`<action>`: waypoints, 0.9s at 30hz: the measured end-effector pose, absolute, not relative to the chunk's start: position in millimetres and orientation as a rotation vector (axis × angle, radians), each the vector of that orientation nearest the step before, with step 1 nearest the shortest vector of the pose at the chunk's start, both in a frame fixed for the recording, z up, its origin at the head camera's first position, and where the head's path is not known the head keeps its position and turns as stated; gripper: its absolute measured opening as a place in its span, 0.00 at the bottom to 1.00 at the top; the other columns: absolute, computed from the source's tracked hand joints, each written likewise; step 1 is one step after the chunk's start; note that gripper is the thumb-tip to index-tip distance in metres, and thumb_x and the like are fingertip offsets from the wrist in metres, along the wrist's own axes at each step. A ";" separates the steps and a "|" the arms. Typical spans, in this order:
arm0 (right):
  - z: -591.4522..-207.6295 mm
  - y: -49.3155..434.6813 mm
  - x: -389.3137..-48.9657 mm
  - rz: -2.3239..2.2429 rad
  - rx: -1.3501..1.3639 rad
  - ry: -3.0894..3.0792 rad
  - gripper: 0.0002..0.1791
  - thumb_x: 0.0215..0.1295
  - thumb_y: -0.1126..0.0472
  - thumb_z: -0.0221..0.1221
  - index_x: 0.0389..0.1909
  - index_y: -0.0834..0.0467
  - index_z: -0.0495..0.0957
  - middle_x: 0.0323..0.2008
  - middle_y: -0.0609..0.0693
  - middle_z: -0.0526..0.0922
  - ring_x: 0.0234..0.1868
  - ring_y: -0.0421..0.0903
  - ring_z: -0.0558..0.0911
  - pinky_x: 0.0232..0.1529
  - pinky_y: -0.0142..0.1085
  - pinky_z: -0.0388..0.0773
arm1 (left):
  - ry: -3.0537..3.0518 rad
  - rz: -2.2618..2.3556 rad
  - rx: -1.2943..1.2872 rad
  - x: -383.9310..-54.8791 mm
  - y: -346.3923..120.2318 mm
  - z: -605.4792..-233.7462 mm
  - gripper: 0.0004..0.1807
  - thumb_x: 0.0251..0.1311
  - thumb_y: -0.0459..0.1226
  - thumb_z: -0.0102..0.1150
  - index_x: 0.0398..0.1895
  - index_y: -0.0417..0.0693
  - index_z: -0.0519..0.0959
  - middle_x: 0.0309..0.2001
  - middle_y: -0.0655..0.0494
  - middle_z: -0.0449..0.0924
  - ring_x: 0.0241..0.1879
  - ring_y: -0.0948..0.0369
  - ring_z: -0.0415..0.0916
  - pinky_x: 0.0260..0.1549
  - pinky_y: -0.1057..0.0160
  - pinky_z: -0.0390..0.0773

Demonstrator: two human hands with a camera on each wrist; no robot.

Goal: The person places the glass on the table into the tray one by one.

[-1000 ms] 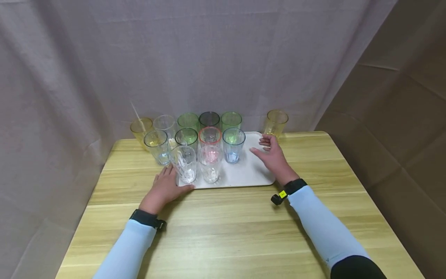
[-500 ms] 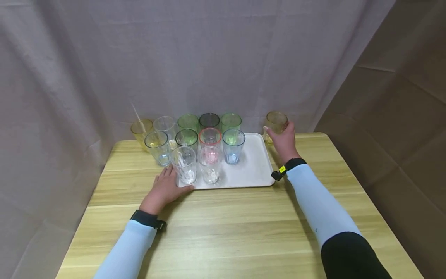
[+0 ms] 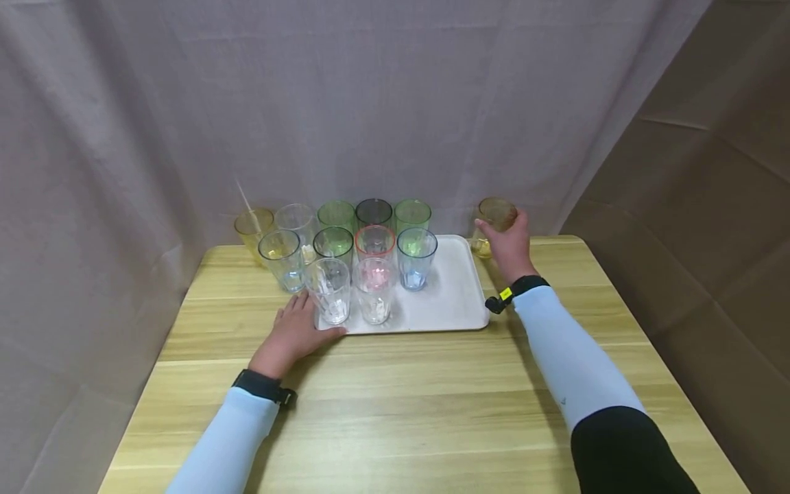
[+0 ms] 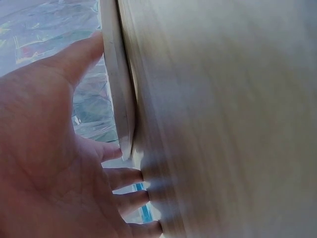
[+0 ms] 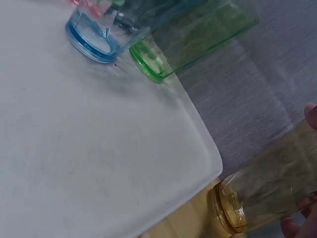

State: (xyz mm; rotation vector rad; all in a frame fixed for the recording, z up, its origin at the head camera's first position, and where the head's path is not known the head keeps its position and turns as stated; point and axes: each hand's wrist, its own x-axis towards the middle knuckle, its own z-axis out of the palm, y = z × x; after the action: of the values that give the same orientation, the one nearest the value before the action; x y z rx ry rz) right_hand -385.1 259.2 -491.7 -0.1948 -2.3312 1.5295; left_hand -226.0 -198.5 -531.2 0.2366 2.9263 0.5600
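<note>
My right hand point(image 3: 511, 245) grips an amber-yellow glass tumbler point(image 3: 496, 208) that stands upright just beyond the tray's right back corner. In the right wrist view, the base of this yellow glass point(image 5: 230, 210) shows beside the tray, with fingertips around its side. At the front left corner of the white tray point(image 3: 453, 288), my left hand point(image 3: 293, 334) rests with spread fingers. Its thumb point(image 4: 84, 57) touches the tray's edge in the left wrist view, while the other fingers reach down to the table. A blue glass point(image 3: 416, 257) stands rightmost among the front glasses on the tray.
Clear glasses point(image 3: 374, 288), a red-rimmed glass point(image 3: 374, 240), a dark glass point(image 3: 374, 211) and green glasses point(image 3: 413, 214) crowd the tray's left half. Left of them stand a pale blue glass point(image 3: 280, 254) and a yellow glass point(image 3: 254, 226). A grey curtain point(image 3: 395, 103) hangs behind the wooden table point(image 3: 395, 412).
My right hand has moved from over the tray's right side, back and to the right, and taken hold of the yellow glass. The left hand has stayed at the tray's corner.
</note>
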 end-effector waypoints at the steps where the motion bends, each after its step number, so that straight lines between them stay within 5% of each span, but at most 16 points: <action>1: -489.7 260.5 -382.1 1.540 -0.187 -2.334 0.60 0.58 0.34 0.70 0.79 0.59 0.49 0.75 0.60 0.60 0.75 0.50 0.61 0.77 0.45 0.57 | 2.927 0.559 0.238 -226.3 -198.8 -531.7 0.67 0.57 0.73 0.59 0.83 0.33 0.49 0.81 0.32 0.44 0.78 0.34 0.41 0.71 0.28 0.49; 8: -475.8 267.7 -352.7 1.539 -0.161 -2.399 0.61 0.57 0.32 0.69 0.81 0.55 0.47 0.78 0.58 0.56 0.78 0.49 0.55 0.78 0.47 0.54 | 2.927 0.561 0.247 -226.4 -200.2 -529.9 0.67 0.57 0.73 0.58 0.83 0.33 0.48 0.81 0.31 0.43 0.77 0.33 0.40 0.72 0.28 0.47; 17: -470.6 269.7 -299.6 1.498 -0.086 -2.478 0.57 0.60 0.37 0.70 0.79 0.57 0.50 0.74 0.61 0.61 0.74 0.54 0.60 0.72 0.56 0.63 | 2.946 0.582 0.252 -225.7 -200.6 -526.5 0.67 0.57 0.72 0.59 0.82 0.32 0.51 0.81 0.31 0.45 0.77 0.34 0.42 0.72 0.28 0.48; 27: -479.3 264.5 -252.2 1.525 -0.015 -2.519 0.55 0.62 0.42 0.71 0.78 0.61 0.50 0.71 0.62 0.67 0.71 0.57 0.64 0.72 0.58 0.62 | 2.935 0.581 0.254 -224.3 -199.5 -527.5 0.67 0.57 0.72 0.59 0.82 0.31 0.51 0.81 0.30 0.45 0.77 0.34 0.41 0.72 0.28 0.48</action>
State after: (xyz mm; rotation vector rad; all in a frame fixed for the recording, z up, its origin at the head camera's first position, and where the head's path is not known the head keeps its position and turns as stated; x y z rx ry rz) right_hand -252.2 264.5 -479.3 -0.0149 -2.5185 1.5253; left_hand -224.3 -199.5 -527.5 0.2538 2.9353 0.5811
